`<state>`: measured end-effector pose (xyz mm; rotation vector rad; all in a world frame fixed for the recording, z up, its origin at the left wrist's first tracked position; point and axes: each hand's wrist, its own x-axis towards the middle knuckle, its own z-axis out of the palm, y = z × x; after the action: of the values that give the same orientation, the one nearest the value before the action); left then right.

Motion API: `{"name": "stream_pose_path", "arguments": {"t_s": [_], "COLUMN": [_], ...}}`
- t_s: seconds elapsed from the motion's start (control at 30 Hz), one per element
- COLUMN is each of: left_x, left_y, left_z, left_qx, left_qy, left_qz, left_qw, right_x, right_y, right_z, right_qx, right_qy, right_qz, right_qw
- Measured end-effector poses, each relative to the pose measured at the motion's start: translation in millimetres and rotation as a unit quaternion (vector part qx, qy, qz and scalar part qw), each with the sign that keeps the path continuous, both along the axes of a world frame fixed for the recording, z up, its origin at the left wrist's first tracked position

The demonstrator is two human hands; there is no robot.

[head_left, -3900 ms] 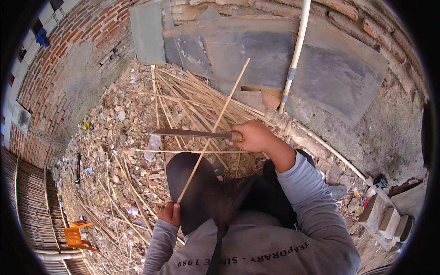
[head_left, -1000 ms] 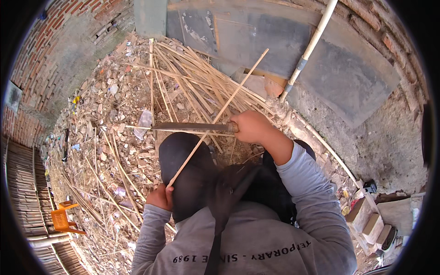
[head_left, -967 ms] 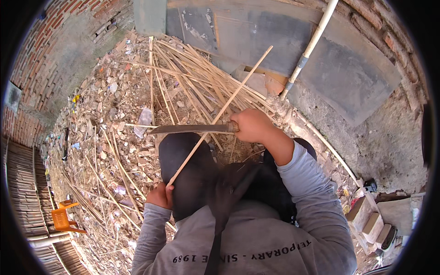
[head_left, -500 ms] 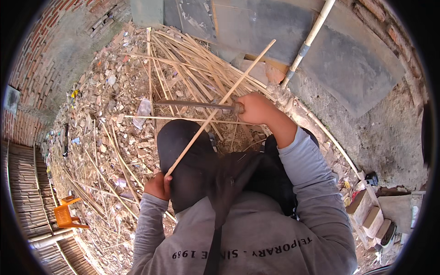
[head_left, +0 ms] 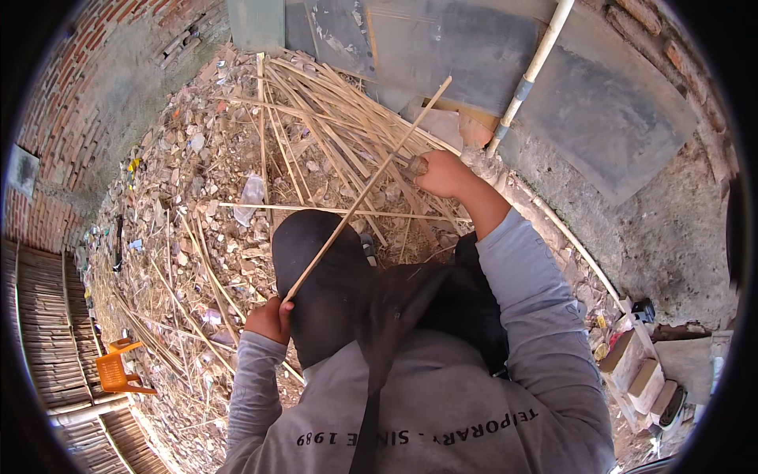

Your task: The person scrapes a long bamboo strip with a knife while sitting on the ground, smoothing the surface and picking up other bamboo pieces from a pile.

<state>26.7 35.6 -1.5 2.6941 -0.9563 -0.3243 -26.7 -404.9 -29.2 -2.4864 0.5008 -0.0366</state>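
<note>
My left hand is closed round the lower end of a long bamboo strip by my left knee. The strip slants up and to the right across my dark trouser leg, its far end over the pile of strips. My right hand is closed on the handle of a machete, just right of the strip. Only the handle's end shows plainly now; the blade cannot be made out. Beneath the held strip, another thin strip lies crosswise beyond my knees.
A heap of bamboo strips lies ahead on rubble-strewn ground, against grey panels. A pale pole leans at the right. An orange plastic chair stands at left, bricks at lower right.
The machete blade, earlier seen lying across the strip and pointing left, is no longer discernible. My right hand has shifted slightly, and the strip's far end has swung a little left and down.
</note>
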Motion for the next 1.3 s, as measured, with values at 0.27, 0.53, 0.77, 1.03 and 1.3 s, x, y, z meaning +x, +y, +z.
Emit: {"name": "stream_pose_path", "arguments": {"t_s": [0.27,0.53,0.77,1.03,1.3], "left_x": [-6,-1,-5,-8,-10], "left_y": [2,4,-1,7,5], "left_z": [-3,0,-8,-9,-13], "left_qx": [0.006,0.031,0.024,0.043,0.073], "left_qy": [-0.026,-0.028,-0.044,-0.079,-0.083], "left_qz": [0.012,0.009,0.019,0.032,0.053], "left_qw": [1.0,0.999,0.999,0.995,0.992], "right_x": [-9,-1,-3,-5,-6], "right_y": [29,1,1,29,-2], "right_z": [32,3,10,29,26], "right_qx": [-0.022,0.002,0.037,-0.052,-0.035], "right_qy": [0.079,0.023,0.074,0.061,0.054], "right_qz": [0.104,0.001,-0.003,0.079,-0.007], "right_qw": [0.991,1.0,0.997,0.994,0.998]}}
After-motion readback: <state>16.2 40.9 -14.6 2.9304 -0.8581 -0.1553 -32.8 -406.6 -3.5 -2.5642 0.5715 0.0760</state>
